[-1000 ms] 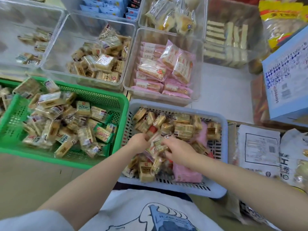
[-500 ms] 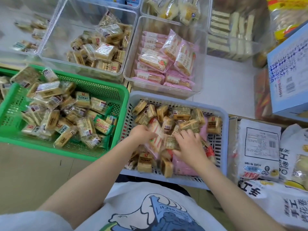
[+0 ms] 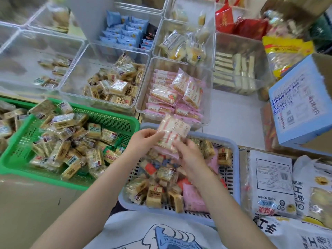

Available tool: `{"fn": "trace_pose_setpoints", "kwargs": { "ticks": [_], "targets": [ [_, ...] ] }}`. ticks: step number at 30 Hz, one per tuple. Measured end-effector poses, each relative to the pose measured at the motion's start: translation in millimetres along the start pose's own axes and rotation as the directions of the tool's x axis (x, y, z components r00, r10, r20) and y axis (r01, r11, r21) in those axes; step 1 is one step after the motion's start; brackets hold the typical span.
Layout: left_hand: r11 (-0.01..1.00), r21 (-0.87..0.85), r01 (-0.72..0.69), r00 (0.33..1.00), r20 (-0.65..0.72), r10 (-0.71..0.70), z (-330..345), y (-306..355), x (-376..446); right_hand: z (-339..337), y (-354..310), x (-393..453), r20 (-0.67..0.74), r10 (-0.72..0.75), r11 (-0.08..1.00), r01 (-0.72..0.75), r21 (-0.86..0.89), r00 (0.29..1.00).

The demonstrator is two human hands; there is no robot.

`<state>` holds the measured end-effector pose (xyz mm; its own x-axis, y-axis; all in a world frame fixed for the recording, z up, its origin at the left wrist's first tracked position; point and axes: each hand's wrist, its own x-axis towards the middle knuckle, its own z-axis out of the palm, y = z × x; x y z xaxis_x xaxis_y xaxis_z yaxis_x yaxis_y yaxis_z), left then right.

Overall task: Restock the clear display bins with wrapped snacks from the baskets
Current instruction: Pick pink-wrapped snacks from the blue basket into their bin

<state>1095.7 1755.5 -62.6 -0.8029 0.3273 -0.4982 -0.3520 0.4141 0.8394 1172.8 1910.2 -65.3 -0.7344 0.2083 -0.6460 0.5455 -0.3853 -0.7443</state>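
Observation:
A pink-wrapped sandwich snack [image 3: 173,131] is lifted above the far edge of the blue-grey basket [image 3: 233,164]. My left hand [image 3: 143,140] pinches its left side, and my right hand [image 3: 188,155] holds its lower end. The basket under my hands holds several brown-wrapped snacks and pink packs. Just beyond it stands the clear bin [image 3: 143,97] with matching pink snacks [image 3: 186,92]. Left of that, another clear bin [image 3: 80,69] holds brown-wrapped snacks. A green basket [image 3: 115,117] full of brown-wrapped snacks sits at the left.
More clear bins at the back hold blue packs [image 3: 124,33], pale bread packs [image 3: 181,45] and white bars [image 3: 233,69]. A blue carton [image 3: 296,97] stands at the right, with large white snack bags [image 3: 273,184] below it. A nearly empty clear bin [image 3: 27,56] sits far left.
Both hands were digging among the snacks in the blue-grey basket. Now they have lifted one pink-wrapped snack out and up toward the pink bin. The camera view has tilted upward.

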Motion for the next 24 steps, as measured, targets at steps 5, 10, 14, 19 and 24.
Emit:
{"fn": "trace_pose_setpoints", "kwargs": {
  "ticks": [5, 10, 14, 19, 24],
  "targets": [
    [0.998, -0.060, 0.008, 0.993, -0.114, -0.015, -18.4, 2.0, 2.3, -3.8, -61.5, 39.9, -0.068, -0.209, 0.977, 0.211, 0.022, 0.976],
    [0.998, 0.024, 0.057, 0.995, -0.089, -0.054, 1.0, -9.5, 2.9, -30.2, -56.6, 50.2, -0.195, -0.217, 0.946, 0.157, -0.283, 0.956],
    [0.985, 0.157, 0.076, 0.996, 0.027, -0.081, 41.4, -23.5, -3.5, -78.9, -4.1, 5.8, -0.229, -0.162, 0.933, 0.073, -0.352, 0.960],
    [0.877, 0.475, -0.072, 0.938, 0.331, -0.102, 100.0, -47.4, -11.5, -131.0, 74.9, -44.7, -0.436, -0.040, 0.892, -0.164, -0.421, 0.899],
    [0.499, 0.712, -0.493, 0.816, 0.578, -0.019, 142.6, -89.0, -16.0, -150.2, 139.7, -58.7, -0.467, 0.077, 0.662, -0.395, -0.637, 0.881]
  ]
}}
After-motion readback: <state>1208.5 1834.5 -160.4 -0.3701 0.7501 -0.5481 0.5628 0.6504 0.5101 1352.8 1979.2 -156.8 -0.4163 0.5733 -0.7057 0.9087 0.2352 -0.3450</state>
